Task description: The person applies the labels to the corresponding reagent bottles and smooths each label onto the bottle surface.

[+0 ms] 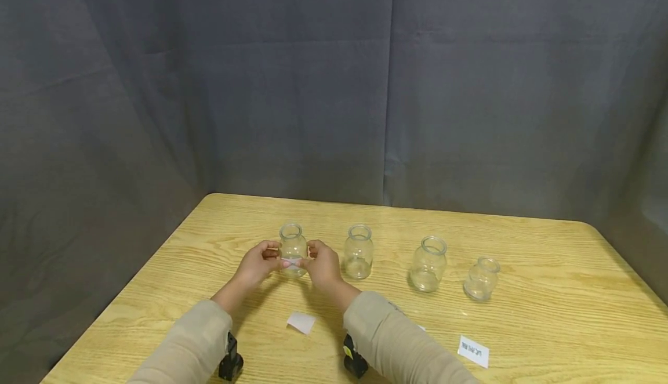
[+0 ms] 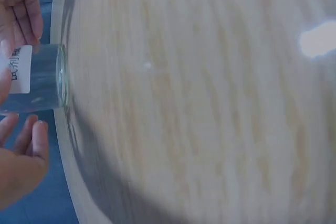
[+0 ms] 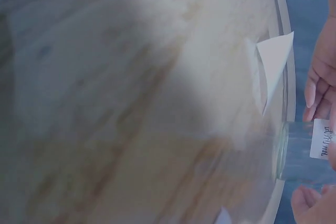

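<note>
A clear glass jar [image 1: 292,245] stands at the left end of a row, between both hands. Across its front lies a white paper label [image 2: 21,71] with dark written characters. My left hand [image 1: 257,265] is at the jar's left side, fingers curled by the glass and thumb on the label. From the right side, my right hand [image 1: 325,265] holds it the same way, its thumb meeting the other on the label. The right wrist view also shows the jar [image 3: 300,153] low down, near its base, with the label above.
Three more clear jars, a tall one [image 1: 358,250], a rounder one [image 1: 428,265] and a small one [image 1: 481,279], stand to the right. A curled white paper [image 1: 301,322] lies between the forearms. A written label [image 1: 473,351] rests at front right. Grey curtains [image 1: 292,111] surround the wooden table [image 1: 548,274].
</note>
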`<state>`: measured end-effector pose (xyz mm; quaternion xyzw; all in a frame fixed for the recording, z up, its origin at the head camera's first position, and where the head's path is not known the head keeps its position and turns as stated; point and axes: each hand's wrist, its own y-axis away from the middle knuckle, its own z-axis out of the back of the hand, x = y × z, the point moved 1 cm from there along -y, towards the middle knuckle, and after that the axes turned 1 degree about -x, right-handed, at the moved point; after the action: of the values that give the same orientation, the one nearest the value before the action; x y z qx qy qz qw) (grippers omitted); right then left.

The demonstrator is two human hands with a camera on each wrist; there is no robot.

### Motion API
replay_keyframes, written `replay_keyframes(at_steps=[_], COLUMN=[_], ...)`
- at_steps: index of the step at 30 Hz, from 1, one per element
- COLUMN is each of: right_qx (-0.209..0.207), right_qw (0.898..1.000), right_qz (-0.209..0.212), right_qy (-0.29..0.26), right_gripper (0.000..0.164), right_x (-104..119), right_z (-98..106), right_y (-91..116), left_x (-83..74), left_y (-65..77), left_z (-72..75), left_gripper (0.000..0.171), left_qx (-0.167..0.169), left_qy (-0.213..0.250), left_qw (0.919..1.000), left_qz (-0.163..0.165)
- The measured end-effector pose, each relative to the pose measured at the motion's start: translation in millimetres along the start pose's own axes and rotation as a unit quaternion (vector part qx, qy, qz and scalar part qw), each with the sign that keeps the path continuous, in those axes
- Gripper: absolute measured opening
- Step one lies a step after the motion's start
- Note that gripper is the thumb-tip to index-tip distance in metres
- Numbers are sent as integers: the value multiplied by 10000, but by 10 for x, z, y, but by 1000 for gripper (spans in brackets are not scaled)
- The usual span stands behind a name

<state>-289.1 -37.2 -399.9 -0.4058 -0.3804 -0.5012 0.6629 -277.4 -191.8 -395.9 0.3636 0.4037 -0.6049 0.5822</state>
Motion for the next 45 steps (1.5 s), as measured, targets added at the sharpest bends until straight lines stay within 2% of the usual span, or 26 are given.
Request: replay_keyframes(at_steps=[3,4,6,7,11,16,25,33,45], right_qx=[61,75,105,109,174,243,217,302,538], right_qw=[9999,9999,9999,9999,9998,9991,9983,9964,9936], right_qz=[-32,-43,-39,-44,-26,119,305,474,409], right_qy=[-120,-128,-98,-58,104,323,440,643,906], right_gripper=[44,44,44,45,47,47,41,40,44], right_x=[-8,-12,-18,-21,-36,-55,-61,-70,-46], right_z=[6,7,11,13,22,37,68,96,122], right_y=[-5,-9,-15,-20,-30,-38,-47,-47,-46], left_x=[22,23,15,-9,-46,-47,-24,4,18], left_y=[-12,-18,-34,-36,-58,-72,-71,-85,-68], left_z=[20,24,25,21,19,28,12,18,18], left_gripper=[47,46,43,42,36,35,29,30,34], left_qx=[170,218,275,273,260,195,5,85,129], left_qy=[40,75,163,161,-1,-263,-232,-189,-109], left_qw=[9995,9993,9992,9994,9997,9995,9997,9998,9998], left_qz=[-279,-285,-249,-107,-5,-37,-15,4,-55])
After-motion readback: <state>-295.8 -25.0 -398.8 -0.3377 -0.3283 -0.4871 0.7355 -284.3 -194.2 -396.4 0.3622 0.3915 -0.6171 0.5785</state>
